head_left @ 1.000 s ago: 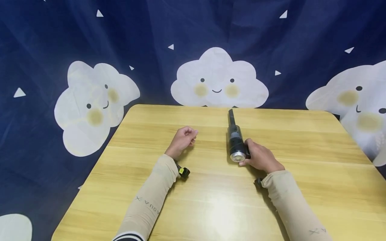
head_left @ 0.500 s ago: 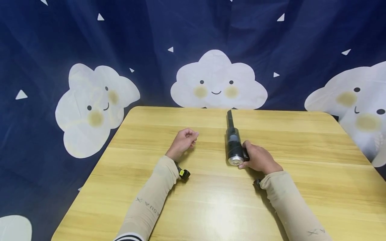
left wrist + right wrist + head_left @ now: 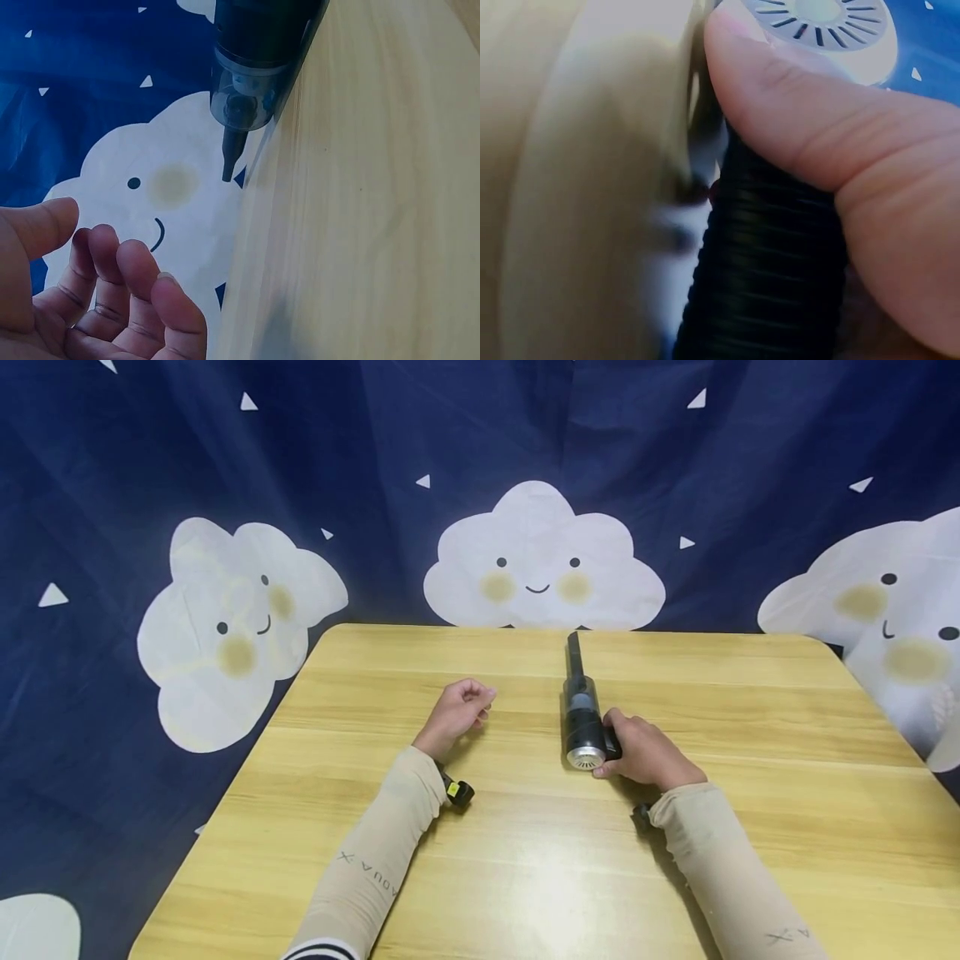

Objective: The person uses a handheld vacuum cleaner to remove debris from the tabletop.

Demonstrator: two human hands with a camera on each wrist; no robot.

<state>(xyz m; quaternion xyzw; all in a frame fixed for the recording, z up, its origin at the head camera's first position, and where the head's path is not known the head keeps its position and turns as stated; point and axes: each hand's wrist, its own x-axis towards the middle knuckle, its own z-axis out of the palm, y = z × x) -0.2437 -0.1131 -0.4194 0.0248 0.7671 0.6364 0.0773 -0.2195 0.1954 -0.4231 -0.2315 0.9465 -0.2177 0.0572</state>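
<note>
In the head view a black handheld vacuum cleaner [image 3: 582, 724] lies with its narrow flat nozzle [image 3: 575, 656] pointing to the table's far edge. Its silver vented end cap [image 3: 587, 758] faces the wearer. My right hand [image 3: 647, 752] grips the handle on the right side. The right wrist view shows the thumb [image 3: 780, 97] over the ribbed black handle [image 3: 769, 255], beside the vent; the other fingers are mostly hidden. My left hand [image 3: 456, 710] is to the left of the vacuum, fingers loosely curled and holding nothing. The left wrist view shows its fingers [image 3: 139, 281] apart from the vacuum's clear section [image 3: 244, 94].
Both forearms rest over a light wooden table [image 3: 337, 685] with rounded far corners. Behind it hangs a dark blue curtain [image 3: 375, 435] printed with white smiling clouds. A small black wrist camera [image 3: 457, 792] sits on the left wrist.
The right hand has shifted the vacuum slightly to the left, its vented end turning a little. The left hand has stayed in place, and the head view has tilted a touch.
</note>
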